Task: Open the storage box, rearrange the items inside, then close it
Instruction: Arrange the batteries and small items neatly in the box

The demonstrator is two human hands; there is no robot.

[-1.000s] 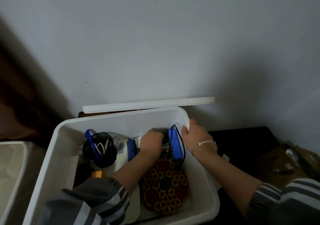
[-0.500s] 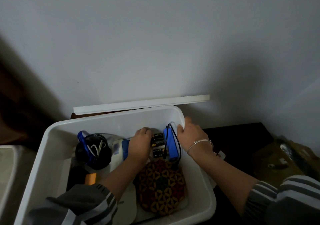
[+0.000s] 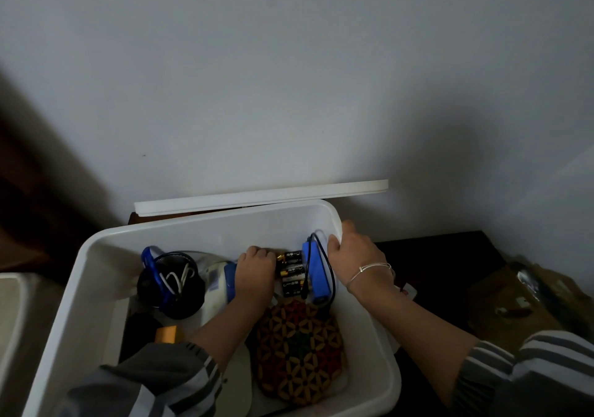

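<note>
A: Where does the storage box (image 3: pixel 106 240) stand in the job?

B: It's open, with its lid (image 3: pixel 257 196) propped behind the far rim against the wall. So it looks like the rearranging part.

A: Run me along the far wall of the box, left to right.

B: A black mesh cup (image 3: pixel 170 285) sits toward the far-left corner. Just beside it is a white-and-blue device (image 3: pixel 218 283), then the left hand (image 3: pixel 255 275) touching that device. After that come the batteries (image 3: pixel 291 272), the blue pack (image 3: pixel 316 270) with a black cable round it, and the right hand (image 3: pixel 353 252) at the right rim.

A: What's different from a second ago?

B: The left hand sat over the batteries then. It has slid left, so the whole stack shows now, snug against the blue pack.

A: Is the left hand holding anything?

B: Its fingers curl down toward the floor of the box, but I can't tell whether they grip something.

A: And the right?

B: It grips the rim near the far-right corner, thumb inside and fingers outside, as before. I'd guess it's steadying the box.

A: So what does that mean for the task?

B: The batteries look placed. Nearer the front edge a patterned mat (image 3: pixel 299 349) lies flat, and closing is yet to come
</note>
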